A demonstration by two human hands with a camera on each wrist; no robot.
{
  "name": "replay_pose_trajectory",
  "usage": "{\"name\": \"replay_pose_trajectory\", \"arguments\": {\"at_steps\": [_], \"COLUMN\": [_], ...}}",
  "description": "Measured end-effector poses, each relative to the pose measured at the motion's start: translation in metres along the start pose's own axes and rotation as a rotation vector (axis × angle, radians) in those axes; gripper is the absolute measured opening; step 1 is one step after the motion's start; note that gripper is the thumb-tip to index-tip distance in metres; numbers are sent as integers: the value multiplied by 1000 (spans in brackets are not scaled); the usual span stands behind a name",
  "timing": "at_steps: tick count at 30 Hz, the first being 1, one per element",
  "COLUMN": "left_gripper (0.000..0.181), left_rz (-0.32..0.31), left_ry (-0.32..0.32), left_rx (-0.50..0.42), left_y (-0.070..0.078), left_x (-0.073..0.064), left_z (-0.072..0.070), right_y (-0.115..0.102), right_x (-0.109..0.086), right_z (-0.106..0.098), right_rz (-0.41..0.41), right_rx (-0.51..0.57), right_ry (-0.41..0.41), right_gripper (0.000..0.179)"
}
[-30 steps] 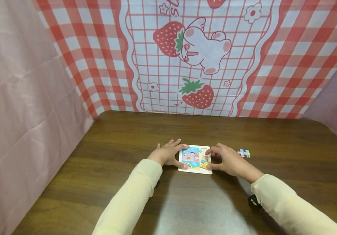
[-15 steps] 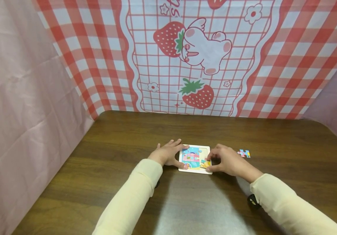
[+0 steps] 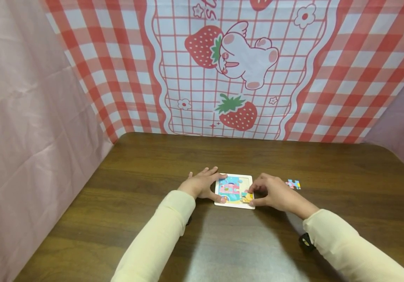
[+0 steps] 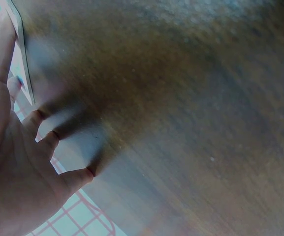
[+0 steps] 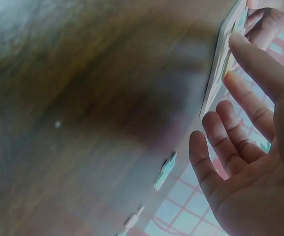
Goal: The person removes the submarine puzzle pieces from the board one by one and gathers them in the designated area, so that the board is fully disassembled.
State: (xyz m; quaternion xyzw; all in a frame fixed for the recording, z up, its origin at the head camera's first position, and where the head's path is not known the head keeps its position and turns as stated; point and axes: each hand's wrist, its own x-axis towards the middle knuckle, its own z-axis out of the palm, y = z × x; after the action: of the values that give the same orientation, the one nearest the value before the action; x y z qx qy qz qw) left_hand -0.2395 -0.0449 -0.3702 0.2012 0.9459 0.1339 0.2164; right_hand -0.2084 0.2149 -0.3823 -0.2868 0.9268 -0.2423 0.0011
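A small jigsaw puzzle in a white-framed tray (image 3: 235, 206) lies on the table, with a pink and blue picture at its left. The left hand (image 3: 202, 185) rests on the tray's left side, thumb and forefinger over the frame and the other fingers spread beyond it. At the tray's lower right corner the right hand (image 3: 274, 194) pinches a yellow puzzle piece (image 3: 247, 197) between thumb and forefinger. Its other three fingers (image 5: 213, 132) are bent and hold nothing in the right wrist view. Bare cream tray floor shows above that piece.
A loose pink and blue puzzle piece (image 3: 294, 184) lies right of the tray, behind the right hand. Two loose pieces, one nearer (image 5: 165, 170), show edge-on in the right wrist view. A checked strawberry cloth (image 3: 237, 78) hangs behind the brown table (image 3: 152, 164).
The right forefinger has come down toward the thumb onto the yellow piece. That piece has shifted slightly right and lies flatter in the corner. The left hand has stayed put.
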Motion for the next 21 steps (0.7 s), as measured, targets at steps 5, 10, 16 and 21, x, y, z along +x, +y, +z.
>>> {"name": "replay_pose_trajectory", "arguments": {"at_steps": [5,10,16,21], "left_gripper": [85,85,85,85], "left_rz": [2,7,5,3], "left_ry": [-5,-11,-7,-1], "left_rx": [-8,-16,-10,-9], "left_y": [0,1,0,0], "left_x": [-2,-3,0,0], "left_z": [-1,-2,0,0], "right_y": [2,4,8,16], "right_x": [-3,-7,-14,-20], "right_z": [-5,-12,-22,-31], "right_rz": [-3,11,20,34], "right_rx": [4,27,14,7], "right_ry": [11,25,42,59], "right_gripper": [26,27,25,24]}}
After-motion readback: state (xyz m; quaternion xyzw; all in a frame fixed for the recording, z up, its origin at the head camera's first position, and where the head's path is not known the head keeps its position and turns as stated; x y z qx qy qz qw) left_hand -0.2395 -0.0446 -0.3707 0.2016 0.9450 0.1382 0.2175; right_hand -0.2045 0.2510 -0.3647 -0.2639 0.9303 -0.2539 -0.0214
